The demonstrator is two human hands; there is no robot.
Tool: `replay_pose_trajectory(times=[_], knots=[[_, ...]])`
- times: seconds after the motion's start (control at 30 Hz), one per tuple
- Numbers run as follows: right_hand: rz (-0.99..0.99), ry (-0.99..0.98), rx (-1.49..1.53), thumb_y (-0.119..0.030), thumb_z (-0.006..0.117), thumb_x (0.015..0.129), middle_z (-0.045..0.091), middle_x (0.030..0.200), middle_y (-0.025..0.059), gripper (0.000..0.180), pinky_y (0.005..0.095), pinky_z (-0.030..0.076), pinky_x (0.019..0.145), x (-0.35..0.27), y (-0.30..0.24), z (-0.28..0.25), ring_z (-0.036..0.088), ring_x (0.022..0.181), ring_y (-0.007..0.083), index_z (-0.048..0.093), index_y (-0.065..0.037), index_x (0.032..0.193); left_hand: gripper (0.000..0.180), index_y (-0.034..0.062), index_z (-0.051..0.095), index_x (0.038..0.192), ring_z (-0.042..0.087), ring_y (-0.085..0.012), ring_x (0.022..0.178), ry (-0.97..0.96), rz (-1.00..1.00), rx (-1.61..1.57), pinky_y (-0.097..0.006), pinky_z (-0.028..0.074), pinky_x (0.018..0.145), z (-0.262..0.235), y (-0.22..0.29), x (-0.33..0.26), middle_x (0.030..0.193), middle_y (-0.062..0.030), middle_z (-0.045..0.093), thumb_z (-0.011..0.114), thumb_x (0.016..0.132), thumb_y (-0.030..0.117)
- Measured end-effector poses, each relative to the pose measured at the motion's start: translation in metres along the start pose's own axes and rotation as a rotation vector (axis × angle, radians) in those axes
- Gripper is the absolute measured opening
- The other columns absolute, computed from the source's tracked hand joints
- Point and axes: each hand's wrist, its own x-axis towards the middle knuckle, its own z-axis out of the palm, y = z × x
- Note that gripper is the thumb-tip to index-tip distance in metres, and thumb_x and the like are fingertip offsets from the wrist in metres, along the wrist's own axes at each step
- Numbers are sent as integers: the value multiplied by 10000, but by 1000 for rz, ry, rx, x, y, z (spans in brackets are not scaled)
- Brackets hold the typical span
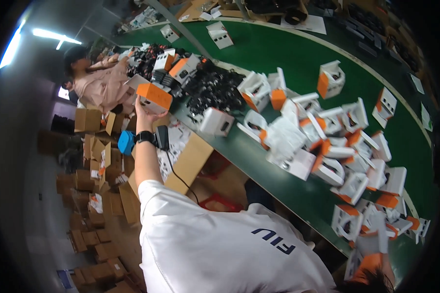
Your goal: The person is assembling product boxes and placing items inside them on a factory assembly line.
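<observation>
My left hand (pixel 144 111) is stretched out to the far left end of the green table (pixel 278 53) and grips a small box with an orange top and white sides (pixel 154 97) from below. A black watch, a blue device (pixel 126 142) and a black unit with a cable (pixel 162 137) sit on that wrist. My right hand (pixel 374 237), covered in grey, lies among white and orange boxes (pixel 349 219) at the lower right. Its fingers are not clear enough to tell whether it holds one.
Several open white and orange boxes (pixel 322 141) are scattered over the table, beside a heap of black parts (pixel 215 90). A person in a pink top (pixel 103 80) sits at the table's far end. An open carton (pixel 190 156) and stacked cardboard boxes (pixel 93 195) stand below.
</observation>
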Motion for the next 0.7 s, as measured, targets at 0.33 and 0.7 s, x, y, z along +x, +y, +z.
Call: replay_pose_trajectory(times=[0.33, 0.7], knots=[[53, 148, 75, -159, 803, 431, 373, 1231, 111, 1148, 328, 313, 952, 144, -126, 144, 395, 1133, 211, 122, -33, 1346, 818, 75, 364, 1262, 354, -303, 1182, 119, -41, 135, -542, 191, 971, 2, 113, 337, 1307, -110, 365, 475, 689, 648], [-75, -1, 5, -178, 748, 546, 377, 1245, 120, 996, 332, 313, 953, 287, -300, 242, 388, 1150, 215, 163, -45, 1342, 693, 115, 441, 1218, 315, -403, 1188, -142, 37, 297, -638, 202, 900, 22, 110, 320, 1262, -122, 421, 527, 716, 585]])
